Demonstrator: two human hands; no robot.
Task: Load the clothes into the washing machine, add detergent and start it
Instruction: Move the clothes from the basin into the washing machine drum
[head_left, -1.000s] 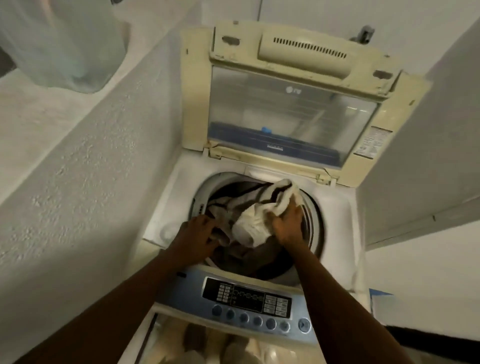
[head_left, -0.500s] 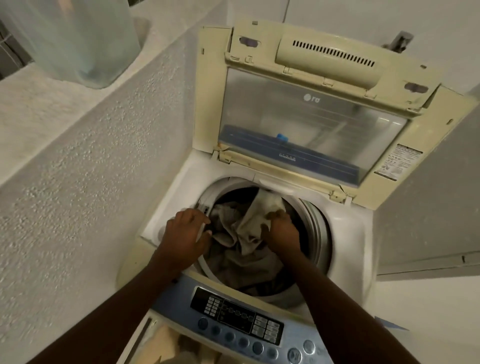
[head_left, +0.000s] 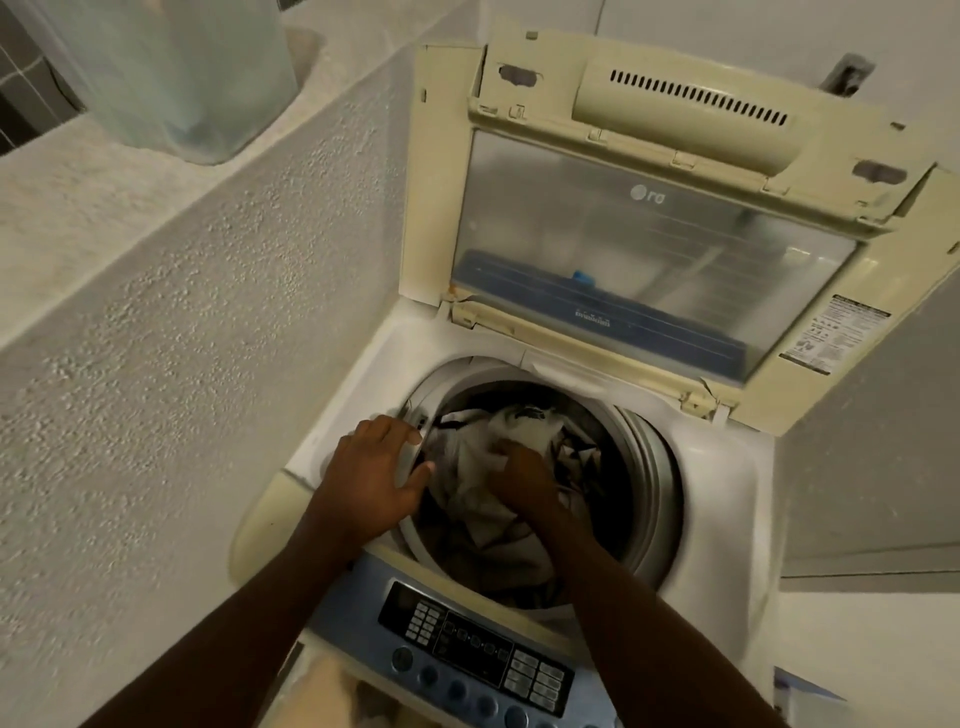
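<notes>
A top-loading washing machine (head_left: 727, 499) stands below me with its yellowed lid (head_left: 649, 244) raised upright. Inside the drum lie pale and dark clothes (head_left: 524, 426) in a heap. My right hand (head_left: 524, 478) is down in the drum, fingers closed on a whitish garment. My left hand (head_left: 374, 478) rests flat on the drum's left rim, fingers spread, with nothing in it. A blue control panel (head_left: 467, 649) with buttons runs along the front edge under my forearms.
A rough plastered wall (head_left: 182, 389) stands close on the left, with a ledge on top bearing a translucent plastic container (head_left: 176, 78). A white wall (head_left: 883, 457) closes the right side. A tap (head_left: 849, 73) shows behind the lid.
My right hand has pushed the pale garment lower into the drum. My left hand came out of the clothes and settled on the left rim. The view shifted closer and left.
</notes>
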